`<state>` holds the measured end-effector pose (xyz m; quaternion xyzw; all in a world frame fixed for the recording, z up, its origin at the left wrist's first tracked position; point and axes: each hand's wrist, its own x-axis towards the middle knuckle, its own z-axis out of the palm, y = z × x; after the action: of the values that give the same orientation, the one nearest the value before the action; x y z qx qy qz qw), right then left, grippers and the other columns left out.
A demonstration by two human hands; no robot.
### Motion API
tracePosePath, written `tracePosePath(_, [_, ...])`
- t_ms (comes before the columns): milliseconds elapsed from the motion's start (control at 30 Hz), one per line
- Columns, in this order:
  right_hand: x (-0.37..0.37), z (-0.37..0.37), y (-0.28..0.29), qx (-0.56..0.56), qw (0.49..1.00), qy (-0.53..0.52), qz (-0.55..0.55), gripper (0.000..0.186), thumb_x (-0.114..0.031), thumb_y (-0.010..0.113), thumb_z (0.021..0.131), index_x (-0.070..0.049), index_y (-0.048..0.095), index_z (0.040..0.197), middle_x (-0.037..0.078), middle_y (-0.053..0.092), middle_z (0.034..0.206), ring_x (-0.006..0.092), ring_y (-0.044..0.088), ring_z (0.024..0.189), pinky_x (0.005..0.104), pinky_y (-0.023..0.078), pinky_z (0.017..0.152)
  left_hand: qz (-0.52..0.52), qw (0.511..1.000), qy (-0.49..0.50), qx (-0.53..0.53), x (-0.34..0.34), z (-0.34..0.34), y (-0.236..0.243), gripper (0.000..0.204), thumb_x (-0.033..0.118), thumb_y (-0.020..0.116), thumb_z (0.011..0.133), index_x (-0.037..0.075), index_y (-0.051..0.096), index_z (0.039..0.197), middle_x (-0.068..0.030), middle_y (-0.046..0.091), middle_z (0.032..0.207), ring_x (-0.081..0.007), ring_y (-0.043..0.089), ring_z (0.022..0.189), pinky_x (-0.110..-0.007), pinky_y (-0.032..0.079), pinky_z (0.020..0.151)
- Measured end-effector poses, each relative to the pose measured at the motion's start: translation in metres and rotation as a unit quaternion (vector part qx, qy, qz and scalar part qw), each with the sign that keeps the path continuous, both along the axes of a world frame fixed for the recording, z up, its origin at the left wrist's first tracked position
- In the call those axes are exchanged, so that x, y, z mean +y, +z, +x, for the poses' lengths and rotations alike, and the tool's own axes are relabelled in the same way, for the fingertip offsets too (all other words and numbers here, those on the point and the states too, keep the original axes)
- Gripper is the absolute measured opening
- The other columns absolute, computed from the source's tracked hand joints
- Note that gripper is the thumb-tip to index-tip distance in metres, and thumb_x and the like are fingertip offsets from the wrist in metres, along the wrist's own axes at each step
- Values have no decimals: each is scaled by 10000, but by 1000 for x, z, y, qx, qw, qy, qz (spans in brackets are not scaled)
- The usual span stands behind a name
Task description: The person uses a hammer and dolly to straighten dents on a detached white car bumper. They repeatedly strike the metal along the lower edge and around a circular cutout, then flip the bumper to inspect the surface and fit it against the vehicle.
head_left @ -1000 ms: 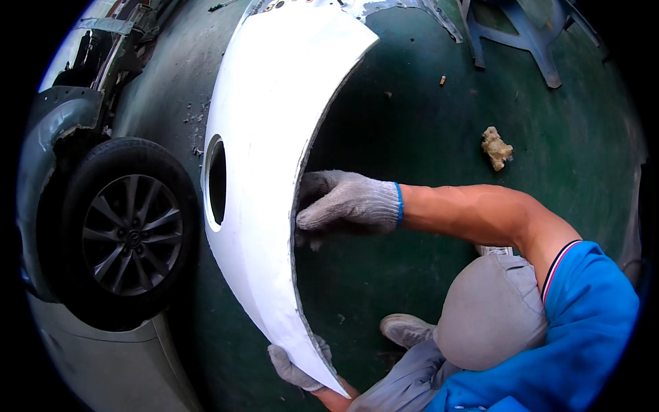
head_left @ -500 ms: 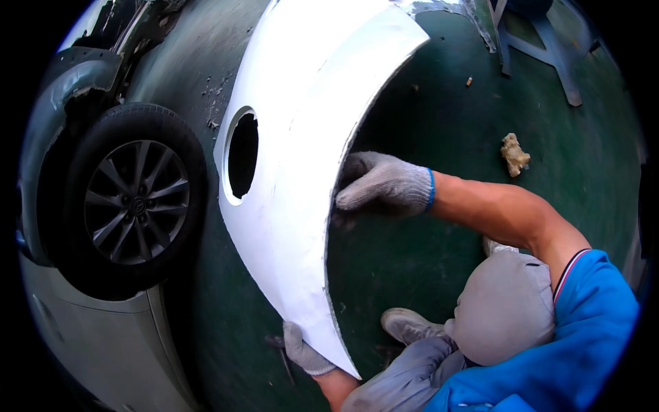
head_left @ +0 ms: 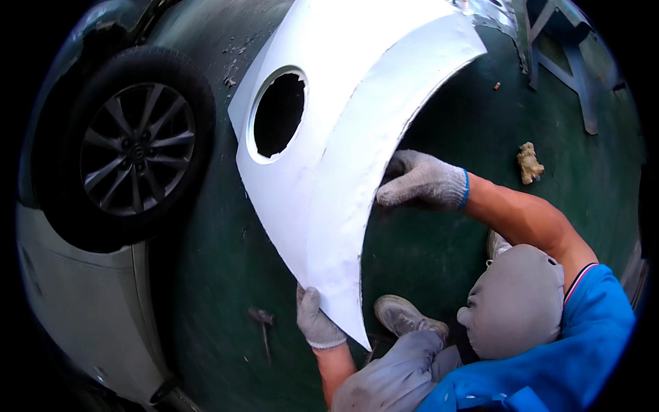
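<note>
A white car body panel (head_left: 336, 158) with a round opening stands tilted in front of me, its narrow tip pointing down near my feet. My left hand (head_left: 319, 321), in a pale knitted glove, grips the left edge close to that tip, its thumb on the outer face. My right hand (head_left: 422, 182), gloved with a blue cuff, is closed at the curved right edge; its fingertips go behind the panel and are hidden. A hammer (head_left: 262, 319) lies on the green floor, left of my left hand and apart from it.
At left stands a car (head_left: 82, 295) with a dark wheel (head_left: 137, 147). A yellowish lump (head_left: 529, 163) and a cigarette butt (head_left: 497, 86) lie on the floor at right. A metal stand (head_left: 570, 62) is at the far right. My shoe (head_left: 408, 317) is near the panel's tip.
The view has turned a little. The panel and both hands have shifted right, away from the car wheel. The hammer, partly covered beside my left hand before, now shows in full.
</note>
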<state>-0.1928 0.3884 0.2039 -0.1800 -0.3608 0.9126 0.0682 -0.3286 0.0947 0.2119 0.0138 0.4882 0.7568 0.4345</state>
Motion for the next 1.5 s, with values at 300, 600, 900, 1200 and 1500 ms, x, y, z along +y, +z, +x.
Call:
tracePosePath(300, [-16,-5,3,-29,1000,-12,6,683,-254,855,842,86,536,1340,215,670,1226,289,703,1033,383,621,846,-29,990,-43,-128,-4,-4,-7,736,328,698,883,-53,440,1458,-252,612,1338,-414,664,1128,-525,590,903])
tracePosePath(600, [-14,-7,-17,-87,996,19,23,602,-210,846,844,38,578,1323,184,671,1229,259,680,1068,383,607,873,-147,978,-115,-98,1,-28,-24,485,168,678,884,-82,592,1291,-162,695,1183,-276,704,1030,-430,566,930])
tracePosePath(900, [-24,-5,-57,-184,982,35,-10,350,-139,777,894,-3,686,1203,116,727,1120,220,699,958,370,602,836,-158,972,-141,-103,-3,-47,-91,534,134,742,830,-73,581,1295,-133,663,1239,-267,650,1108,-422,518,980])
tracePosePath(1200, [-21,-17,-76,-187,978,87,20,402,-143,786,895,-7,661,1253,103,712,1150,196,679,1014,374,606,861,-162,977,-124,-62,-4,-54,-109,644,123,770,775,-57,557,1355,-138,635,1315,-281,612,1177,-423,466,1047])
tracePosePath(1500, [-1,-10,-65,-188,973,115,71,436,-231,822,862,-34,687,1227,101,723,1085,177,667,920,345,578,828,-154,984,-57,-69,-12,-100,-97,420,257,649,970,25,554,1307,-144,624,1300,-292,609,1177,-494,501,972])
